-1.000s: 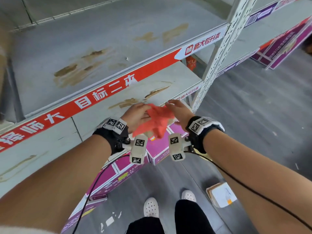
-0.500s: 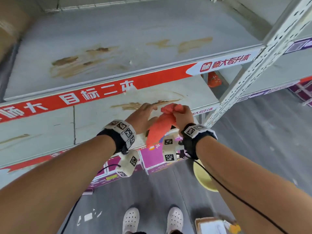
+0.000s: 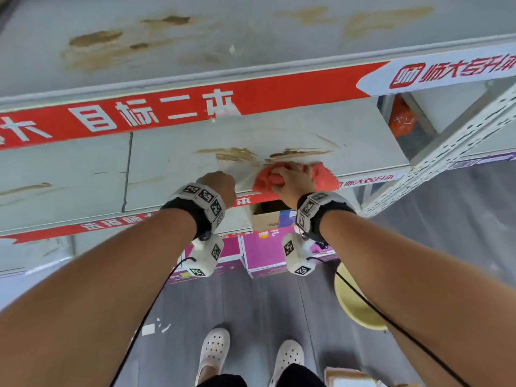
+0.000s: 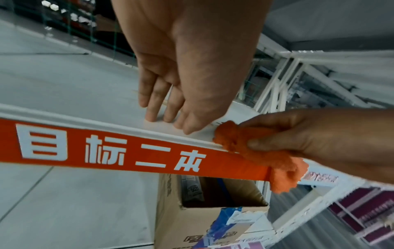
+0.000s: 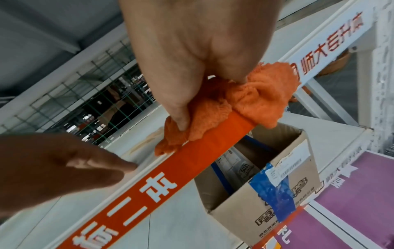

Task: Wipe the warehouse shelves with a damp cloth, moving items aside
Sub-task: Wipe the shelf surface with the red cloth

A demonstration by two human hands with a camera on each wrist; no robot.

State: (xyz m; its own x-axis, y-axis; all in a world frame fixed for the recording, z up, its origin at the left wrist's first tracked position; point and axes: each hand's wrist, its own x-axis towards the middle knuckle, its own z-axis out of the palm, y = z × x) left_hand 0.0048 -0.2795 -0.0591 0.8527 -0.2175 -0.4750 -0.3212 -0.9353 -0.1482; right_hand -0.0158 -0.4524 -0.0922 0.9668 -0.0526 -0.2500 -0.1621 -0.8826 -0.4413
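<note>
My right hand (image 3: 293, 181) grips a bunched orange-red cloth (image 3: 325, 177) and holds it down on the front edge of the grey middle shelf (image 3: 173, 169), just below brown stains (image 3: 237, 154). In the right wrist view the cloth (image 5: 255, 99) spills over the red label strip (image 5: 192, 160). My left hand (image 3: 219, 184) lies just left of the cloth. Its straight fingers (image 4: 152, 107) touch the shelf surface and hold nothing. The upper shelf (image 3: 251, 32) carries more brown stains.
An open cardboard box (image 5: 266, 193) with blue tape stands on the shelf below the cloth. Purple boxes (image 3: 265, 255) sit lower down. A yellow basin (image 3: 354, 305) is on the floor by my right arm. A perforated white upright (image 3: 452, 149) bounds the shelf on the right.
Both hands held the cloth in the air before. The left hand has let go and settled flat on the middle shelf; the right hand has brought the cloth down onto the shelf's front edge.
</note>
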